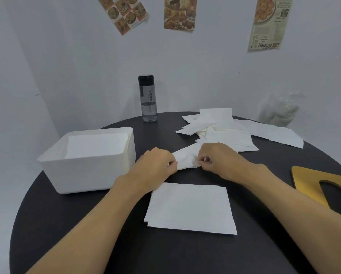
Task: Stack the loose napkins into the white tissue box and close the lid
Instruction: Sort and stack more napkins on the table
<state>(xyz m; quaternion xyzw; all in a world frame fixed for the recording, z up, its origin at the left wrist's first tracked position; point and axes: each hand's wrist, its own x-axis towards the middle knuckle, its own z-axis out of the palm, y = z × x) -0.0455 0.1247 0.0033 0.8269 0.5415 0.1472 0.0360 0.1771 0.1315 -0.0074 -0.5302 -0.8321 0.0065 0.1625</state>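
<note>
White napkins and white tissue box on a black table; yellow-tan lid.

Both forearms are bare along all their visible length, slim and smooth, narrowing toward the wrists. The left hand and the right hand are bare as well; a short, trimmed fingernail shows on one finger of the right hand
</note>
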